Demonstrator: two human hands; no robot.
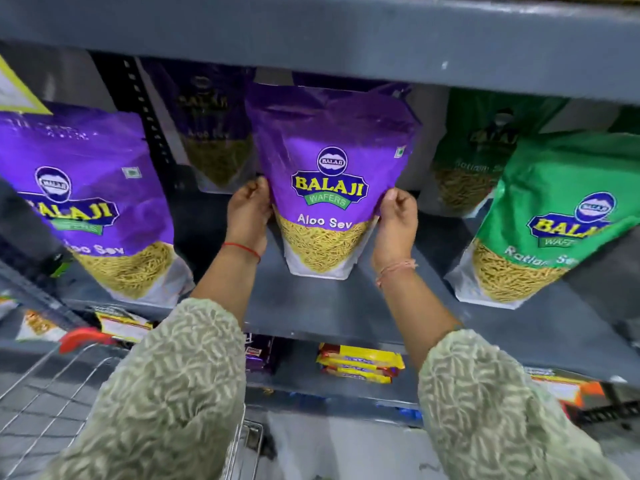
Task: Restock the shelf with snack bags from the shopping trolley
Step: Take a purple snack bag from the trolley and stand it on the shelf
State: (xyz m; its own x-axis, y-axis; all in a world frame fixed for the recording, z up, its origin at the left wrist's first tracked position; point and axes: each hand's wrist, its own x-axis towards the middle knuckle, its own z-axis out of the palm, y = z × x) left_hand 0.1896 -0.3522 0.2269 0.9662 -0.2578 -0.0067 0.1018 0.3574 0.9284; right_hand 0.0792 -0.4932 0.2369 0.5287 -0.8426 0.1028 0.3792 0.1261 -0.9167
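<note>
A purple Aloo Sev snack bag (329, 174) stands upright on the grey shelf (311, 313), in the middle. My left hand (247, 216) grips its left edge and my right hand (396, 223) grips its right edge. Another purple Aloo Sev bag (93, 202) stands at the left, and a third (214, 133) sits further back in shadow. A green Ratlam Sev bag (554, 216) stands at the right, with another green bag (485, 150) behind it. The wire shopping trolley (45, 393) is at the lower left, below my left sleeve.
The shelf above (346, 36) hangs low over the bag tops. A perforated upright post (145, 109) stands at the back left. The lower shelf holds yellow packets (360, 362) and dark packets (259, 355). The trolley has a red handle (86, 337).
</note>
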